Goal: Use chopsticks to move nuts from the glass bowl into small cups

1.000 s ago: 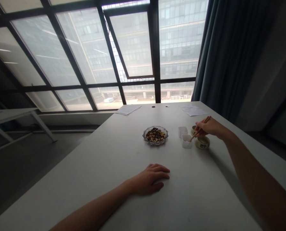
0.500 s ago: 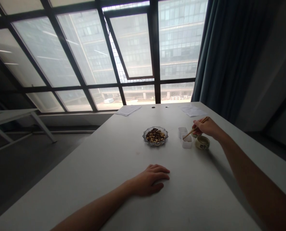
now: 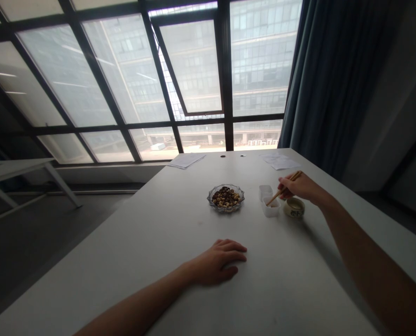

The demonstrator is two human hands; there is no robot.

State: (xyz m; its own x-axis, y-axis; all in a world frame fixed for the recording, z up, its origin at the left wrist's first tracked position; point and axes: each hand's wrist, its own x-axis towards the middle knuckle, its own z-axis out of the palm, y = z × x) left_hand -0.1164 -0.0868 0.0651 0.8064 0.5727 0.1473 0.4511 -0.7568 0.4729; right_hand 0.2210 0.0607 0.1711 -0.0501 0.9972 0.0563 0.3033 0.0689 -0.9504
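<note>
The hands are well apart: the right hand (image 3: 299,186) pinches the light, slippery chopsticks (image 3: 284,188) along their upper half, tips at a white cup (image 3: 271,208) toward the right, while the left hand (image 3: 216,262) lies open on the surface (image 3: 158,261).

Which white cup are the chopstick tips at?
The nearer small white cup: the tips of the chopsticks in the right hand reach its rim. The farther small white cup stands behind it, clear of them.

Dark characters (image 3: 295,213) on a small ceramic cup (image 3: 294,207), too small to read
</note>
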